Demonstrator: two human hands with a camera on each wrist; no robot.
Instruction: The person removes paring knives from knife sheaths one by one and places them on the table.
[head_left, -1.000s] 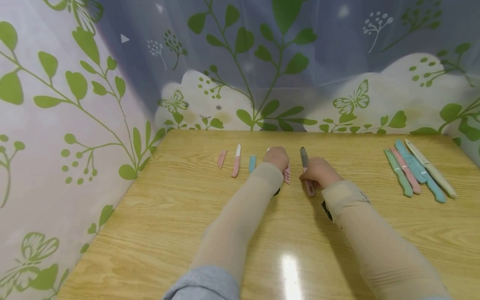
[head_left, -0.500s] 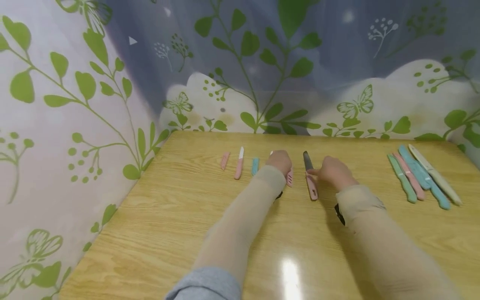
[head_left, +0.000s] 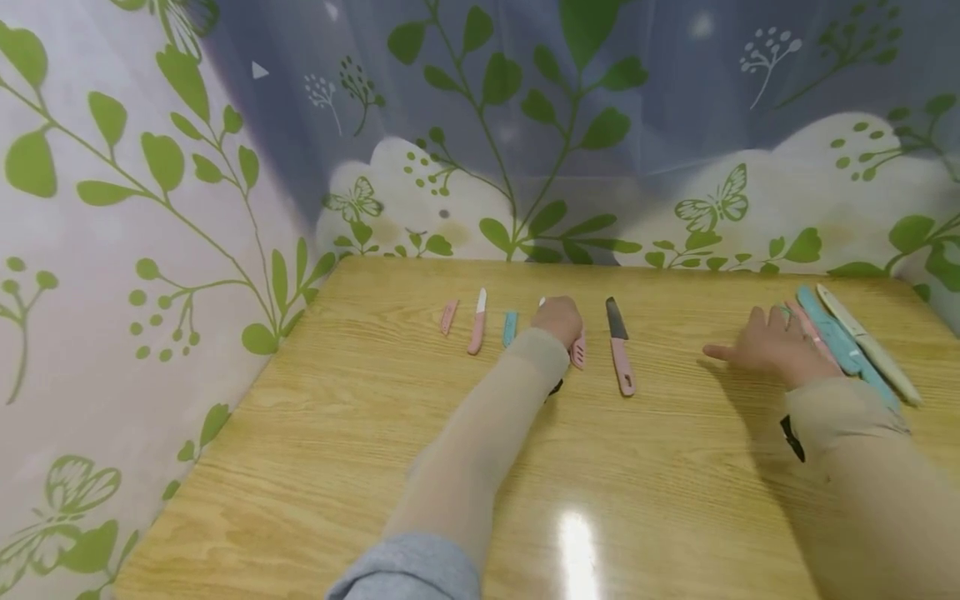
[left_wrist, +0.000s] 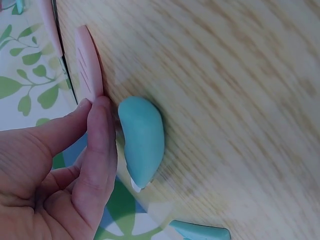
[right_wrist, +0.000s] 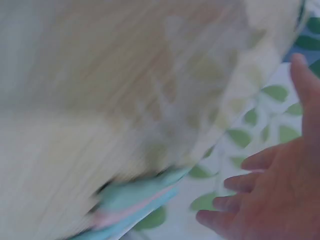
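My left hand (head_left: 558,318) pinches the end of a pink slotted knife sheath (left_wrist: 89,65) between thumb and fingers on the table. Close by those fingers lies a turquoise-handled knife (left_wrist: 142,137); its white blade is mostly hidden. To the right of that hand lies a pink-handled knife with a dark blade (head_left: 622,348), apart from both hands. My right hand (head_left: 780,346) has its fingers spread and holds nothing. It hovers by a group of sheathed knives, hiding most of the green one. In that group I see a pink knife (head_left: 813,329), a blue knife (head_left: 832,333) and a cream knife (head_left: 870,346).
Left of my hands lie a small pink sheath (head_left: 448,317), a pink-handled knife with a white blade (head_left: 477,322) and a small blue sheath (head_left: 510,328). Patterned curtain (head_left: 450,200) closes off the table's (head_left: 337,400) back and left sides.
My right hand has let go of the dark-bladed knife, leaving it on the table. It has moved right to the sheathed knives with fingers spread. The left hand has stayed put on the pink sheath.
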